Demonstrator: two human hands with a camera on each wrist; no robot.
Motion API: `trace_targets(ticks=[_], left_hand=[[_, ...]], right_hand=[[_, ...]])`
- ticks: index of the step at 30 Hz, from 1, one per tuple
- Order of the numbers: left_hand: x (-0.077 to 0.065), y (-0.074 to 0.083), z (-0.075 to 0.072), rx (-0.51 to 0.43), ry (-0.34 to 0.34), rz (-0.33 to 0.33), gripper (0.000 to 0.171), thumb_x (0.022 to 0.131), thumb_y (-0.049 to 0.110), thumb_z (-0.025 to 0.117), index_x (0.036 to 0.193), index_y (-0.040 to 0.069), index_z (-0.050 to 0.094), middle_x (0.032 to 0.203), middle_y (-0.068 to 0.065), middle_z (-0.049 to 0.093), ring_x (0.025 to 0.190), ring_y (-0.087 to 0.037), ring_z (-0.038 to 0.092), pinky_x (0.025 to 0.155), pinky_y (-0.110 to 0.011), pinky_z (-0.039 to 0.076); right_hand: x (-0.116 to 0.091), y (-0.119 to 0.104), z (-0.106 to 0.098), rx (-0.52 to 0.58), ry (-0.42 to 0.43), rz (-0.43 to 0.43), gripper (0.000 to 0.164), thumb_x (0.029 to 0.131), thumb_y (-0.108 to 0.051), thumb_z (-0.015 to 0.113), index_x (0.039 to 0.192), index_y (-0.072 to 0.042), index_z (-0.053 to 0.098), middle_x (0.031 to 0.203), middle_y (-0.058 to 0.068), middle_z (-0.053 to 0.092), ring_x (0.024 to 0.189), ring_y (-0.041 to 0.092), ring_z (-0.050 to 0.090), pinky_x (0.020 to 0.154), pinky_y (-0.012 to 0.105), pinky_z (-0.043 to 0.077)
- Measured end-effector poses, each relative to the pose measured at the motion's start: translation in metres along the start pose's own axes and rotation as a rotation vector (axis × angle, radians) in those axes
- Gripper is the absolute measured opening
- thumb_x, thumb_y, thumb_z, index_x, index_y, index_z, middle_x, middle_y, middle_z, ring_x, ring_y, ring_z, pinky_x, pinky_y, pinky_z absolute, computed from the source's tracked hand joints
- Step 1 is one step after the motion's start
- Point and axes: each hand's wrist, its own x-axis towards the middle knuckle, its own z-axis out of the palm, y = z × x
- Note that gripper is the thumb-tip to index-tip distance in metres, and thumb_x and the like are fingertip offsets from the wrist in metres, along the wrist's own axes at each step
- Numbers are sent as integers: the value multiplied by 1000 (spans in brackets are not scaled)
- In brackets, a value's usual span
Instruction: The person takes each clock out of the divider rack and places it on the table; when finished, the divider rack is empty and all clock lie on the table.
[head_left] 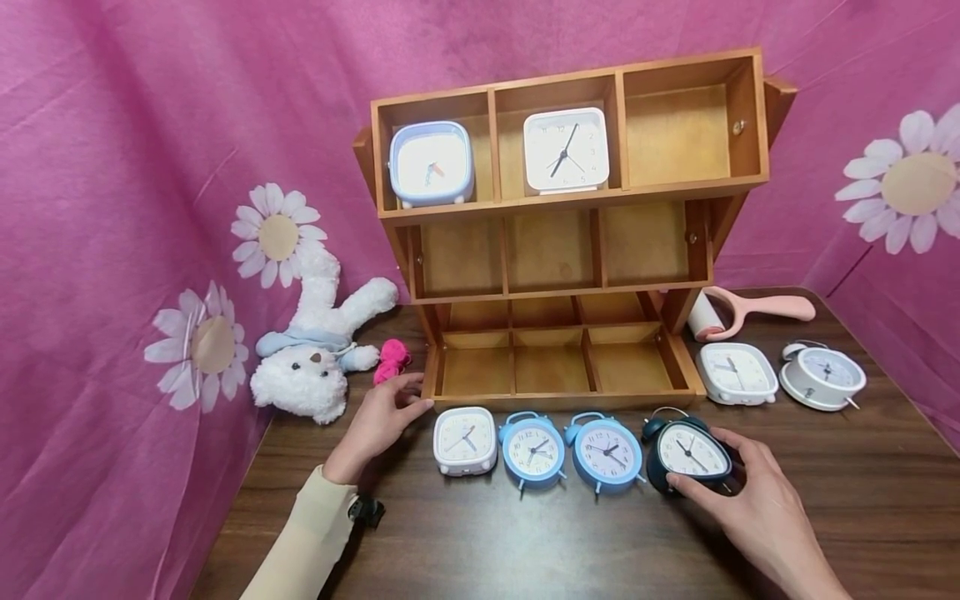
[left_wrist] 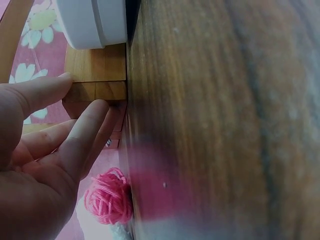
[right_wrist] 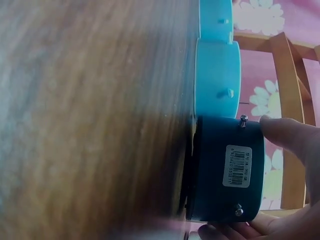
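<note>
My right hand (head_left: 765, 500) grips a dark green, rounded-triangle alarm clock (head_left: 688, 457), thumb at its lower front and fingers round its right side. In the right wrist view, a barcode sticker (right_wrist: 237, 166) and two small metal feet show on it. Left of it, two light blue alarm clocks (head_left: 606, 482) and a white square clock (head_left: 465, 467) stand in a row before the wooden shelf (head_left: 555, 403). My left hand (head_left: 378, 421) pinches the shelf's lower front left corner between thumb and fingers. A blue-rimmed clock (head_left: 431, 162) and a white clock (head_left: 566, 150) sit in the top tier's left and middle compartments.
Right of the shelf are a white square clock (head_left: 737, 373), a round white alarm clock (head_left: 822, 377) and a pink-handled lint roller (head_left: 772, 308). A white teddy bear (head_left: 300, 379) lies upside down at the left, beside a pink yarn ball (head_left: 392, 360). Pink cloth hangs behind.
</note>
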Motion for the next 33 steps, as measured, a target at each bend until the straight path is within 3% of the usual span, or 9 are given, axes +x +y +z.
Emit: trace_targets(ticks=[4,13,16,20,23,26,27,30,33], left_hand=[[0,2,0,9,-12,-33,50,103,20,82,148,2,69,122,-13,84,108,-24,81,105,-52,60],[-1,4,0,-2,-16,-26,50,104,20,82,148,1,69,124,-14,83,108,-25,82,104,-53,61],[-1,3,0,-2,-14,-28,50,103,20,82,148,2,69,124,-14,84,109,-25,82,105,-53,61],[-1,1,0,9,-7,-39,50,103,19,83,148,2,69,124,-13,84,109,-25,81,104,-50,61],[0,1,-1,14,-7,-41,51,103,20,83,149,3,69,125,-13,84,109,-24,81,104,-49,61],[0,2,-1,12,-11,-43,52,103,20,83,150,3,68,125,-12,83,110,-24,81,105,-49,60],[0,3,-1,12,-12,-43,52,103,21,83,150,4,68,125,-12,83,111,-24,81,105,-49,60],[1,3,0,10,-11,-44,52,102,20,83,149,4,69,125,-12,84,110,-24,81,105,-48,60],[0,2,0,7,-17,-42,51,103,20,83,149,4,69,125,-12,84,109,-23,81,103,-48,60]], right_hand=[[0,0,0,11,12,-7,98,89,-48,95,160,0,49,151,35,51,134,59,55,101,72,44],[-1,-3,-2,31,49,-44,93,88,-42,96,159,-2,52,150,34,54,131,58,57,99,69,43],[0,-5,-6,40,71,-63,91,87,-40,97,158,-2,54,149,31,56,130,57,60,98,48,46],[5,-8,-14,61,87,-78,88,88,-38,98,157,-3,55,149,28,58,129,58,64,86,16,38],[7,-13,-19,78,91,-96,88,88,-37,98,157,-3,55,150,29,57,129,61,64,79,6,35],[10,-19,-23,84,106,-122,88,88,-37,98,158,-5,55,153,28,57,129,57,64,83,4,35],[11,-22,-24,84,109,-128,88,88,-37,98,159,-6,55,153,27,57,130,56,64,89,8,39],[15,-29,-30,86,126,-141,88,89,-39,97,161,-12,56,156,23,59,134,46,62,101,14,38],[22,-38,-40,99,149,-161,86,89,-40,97,162,-17,56,157,20,60,133,4,63,103,9,34]])
